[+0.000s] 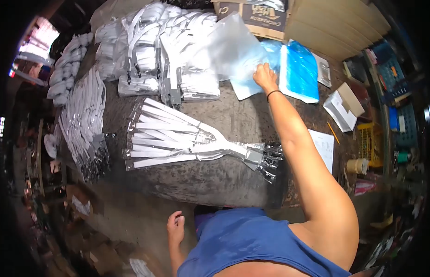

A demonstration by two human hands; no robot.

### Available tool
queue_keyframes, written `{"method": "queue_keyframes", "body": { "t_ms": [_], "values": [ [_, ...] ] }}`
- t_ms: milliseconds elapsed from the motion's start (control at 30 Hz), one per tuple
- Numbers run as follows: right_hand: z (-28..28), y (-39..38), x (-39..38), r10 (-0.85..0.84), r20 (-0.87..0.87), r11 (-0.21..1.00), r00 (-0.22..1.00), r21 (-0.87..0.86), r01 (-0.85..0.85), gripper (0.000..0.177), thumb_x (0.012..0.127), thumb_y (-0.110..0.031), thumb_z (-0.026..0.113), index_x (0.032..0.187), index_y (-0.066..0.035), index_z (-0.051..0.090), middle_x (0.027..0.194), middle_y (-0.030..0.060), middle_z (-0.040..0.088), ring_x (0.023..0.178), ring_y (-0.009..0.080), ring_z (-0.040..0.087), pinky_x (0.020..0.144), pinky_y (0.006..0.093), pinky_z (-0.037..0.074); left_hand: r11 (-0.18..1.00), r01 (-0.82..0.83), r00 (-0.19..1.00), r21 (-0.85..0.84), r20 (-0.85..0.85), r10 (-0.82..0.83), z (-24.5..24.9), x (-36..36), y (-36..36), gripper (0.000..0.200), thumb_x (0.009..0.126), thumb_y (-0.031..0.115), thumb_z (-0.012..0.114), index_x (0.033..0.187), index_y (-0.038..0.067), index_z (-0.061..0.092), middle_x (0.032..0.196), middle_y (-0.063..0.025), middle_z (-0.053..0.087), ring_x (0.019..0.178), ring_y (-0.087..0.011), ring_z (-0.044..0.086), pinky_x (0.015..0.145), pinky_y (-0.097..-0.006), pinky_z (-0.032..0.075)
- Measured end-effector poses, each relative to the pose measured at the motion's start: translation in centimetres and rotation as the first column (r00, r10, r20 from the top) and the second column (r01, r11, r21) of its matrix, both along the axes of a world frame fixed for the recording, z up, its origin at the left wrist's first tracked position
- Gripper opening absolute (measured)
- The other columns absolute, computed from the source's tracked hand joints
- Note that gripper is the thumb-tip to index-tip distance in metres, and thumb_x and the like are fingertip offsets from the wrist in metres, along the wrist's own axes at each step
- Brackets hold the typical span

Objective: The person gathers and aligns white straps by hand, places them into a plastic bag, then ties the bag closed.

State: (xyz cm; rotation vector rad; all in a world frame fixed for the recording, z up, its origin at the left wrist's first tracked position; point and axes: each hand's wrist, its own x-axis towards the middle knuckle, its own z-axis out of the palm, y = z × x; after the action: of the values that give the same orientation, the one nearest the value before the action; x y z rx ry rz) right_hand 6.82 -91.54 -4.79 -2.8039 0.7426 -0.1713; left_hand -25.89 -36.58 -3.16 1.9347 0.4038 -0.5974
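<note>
My right hand [265, 77] reaches over the back of the table, its fingers closed on the edge of a clear plastic bag [233, 46]. The bag stands up and fans out to the left of the hand. Just right of the hand lies a stack of blue plastic bags [300, 71]. My left hand [176, 227] hangs low before the table edge, fingers loosely curled and apart, with nothing visible in it. In the middle of the table lies a fanned bundle of white lanyards [192, 143] with black clips at its right end, covered by clear plastic.
Bagged white lanyards [178, 51] are piled at the back left. A loose row of lanyards [85, 120] hangs over the left edge. To the right are an open small box [344, 107], a pencil [333, 132], a paper sheet [322, 148] and a tape roll [357, 166].
</note>
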Motion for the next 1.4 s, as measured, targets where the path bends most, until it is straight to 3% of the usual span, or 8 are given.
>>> {"method": "queue_keyframes", "body": {
  "t_ms": [267,433,500,667,867,1000,1167,1400],
  "values": [
    [-4.1,-0.7,5.1,0.133,0.259,0.979,0.957,0.119,-0.168,0.081,0.072,-0.012,0.063,0.143,-0.015,0.025,0.145,0.0300,0.021,0.125,0.0486,0.037,0.099,0.0521,0.037,0.940,-0.333,0.926,-0.080,-0.218,0.309,1.4,-0.2,-5.6,0.035,0.095,0.020,0.053,0.124,0.000,0.051,0.115,-0.0131,0.059,0.102,-0.0192,0.059,0.085,-0.0307,0.048],
    [-0.5,1.7,-4.9,0.284,0.582,0.959,0.762,-0.157,-0.238,0.069,0.076,-0.013,0.060,0.138,0.001,0.033,0.134,0.0322,0.038,0.123,0.0451,0.039,0.103,0.0462,0.033,0.878,-0.310,0.910,-0.364,-0.382,0.163,-0.7,3.9,-11.6,0.040,0.097,0.024,0.048,0.128,-0.001,0.045,0.119,-0.0164,0.056,0.106,-0.0228,0.058,0.087,-0.0333,0.049],
    [0.8,6.1,-9.9,0.384,0.406,0.819,0.829,0.264,-0.509,0.066,0.077,-0.030,0.068,0.128,0.005,0.043,0.124,0.0270,0.050,0.117,0.0436,0.045,0.100,0.0500,0.035,0.821,-0.321,0.898,-0.472,-0.426,0.107,-2.1,5.2,-13.9,0.043,0.098,0.026,0.048,0.131,-0.002,0.042,0.122,-0.0176,0.055,0.109,-0.0242,0.056,0.089,-0.0350,0.048],
    [-1.4,14.6,-18.6,0.650,-0.189,0.745,0.736,0.354,-0.566,0.077,0.064,-0.042,0.079,0.120,-0.001,0.048,0.113,0.0208,0.057,0.108,0.0396,0.051,0.088,0.0487,0.040,0.730,-0.303,0.892,-0.612,-0.452,-0.010,-5.2,7.6,-18.1,0.052,0.097,0.030,0.050,0.135,-0.002,0.036,0.128,-0.0197,0.050,0.118,-0.0274,0.050,0.096,-0.0387,0.043],
    [-5.8,17.0,-20.0,0.528,-0.338,0.849,0.779,0.231,-0.475,0.057,0.061,-0.033,0.080,0.105,-0.004,0.057,0.109,0.0194,0.057,0.107,0.0373,0.051,0.086,0.0506,0.039,0.689,-0.210,0.901,-0.694,-0.411,-0.139,-7.2,7.9,-17.7,0.068,0.092,0.038,0.057,0.139,-0.002,0.029,0.134,-0.0216,0.043,0.124,-0.0298,0.045,0.100,-0.0408,0.039],
    [-4.9,17.9,-20.6,0.534,-0.259,0.841,0.805,0.064,-0.537,0.046,0.064,-0.026,0.076,0.098,-0.002,0.056,0.102,0.0197,0.061,0.100,0.0391,0.056,0.081,0.0469,0.043,0.619,-0.171,0.909,-0.766,-0.366,-0.202,-8.2,8.1,-17.0,0.071,0.092,0.039,0.056,0.141,-0.002,0.026,0.137,-0.0224,0.039,0.125,-0.0307,0.043,0.102,-0.0413,0.038],
    [2.7,21.7,-20.0,0.419,-0.205,0.840,0.884,0.457,-0.292,0.036,0.066,-0.017,0.069,0.095,0.000,0.057,0.079,0.0126,0.065,0.070,0.0274,0.062,0.066,0.0340,0.048,0.526,-0.053,0.943,-0.849,-0.216,-0.252,-7.8,8.3,-15.8,0.075,0.090,0.051,0.054,0.143,0.007,0.025,0.139,-0.0147,0.038,0.124,-0.0301,0.043,0.099,-0.0411,0.039],
    [10.5,29.2,-19.4,0.415,0.007,0.596,0.910,0.754,-0.277,0.032,0.070,-0.013,0.069,0.095,0.003,0.056,0.079,0.0049,0.060,0.072,0.0094,0.055,0.064,0.0252,0.046,0.202,0.074,0.996,-0.977,0.064,-0.053,-7.1,11.9,-14.0,0.064,0.089,0.062,0.047,0.118,0.005,0.043,0.116,-0.0091,0.051,0.097,-0.0127,0.053,0.080,-0.0254,0.045]
  ]
}}
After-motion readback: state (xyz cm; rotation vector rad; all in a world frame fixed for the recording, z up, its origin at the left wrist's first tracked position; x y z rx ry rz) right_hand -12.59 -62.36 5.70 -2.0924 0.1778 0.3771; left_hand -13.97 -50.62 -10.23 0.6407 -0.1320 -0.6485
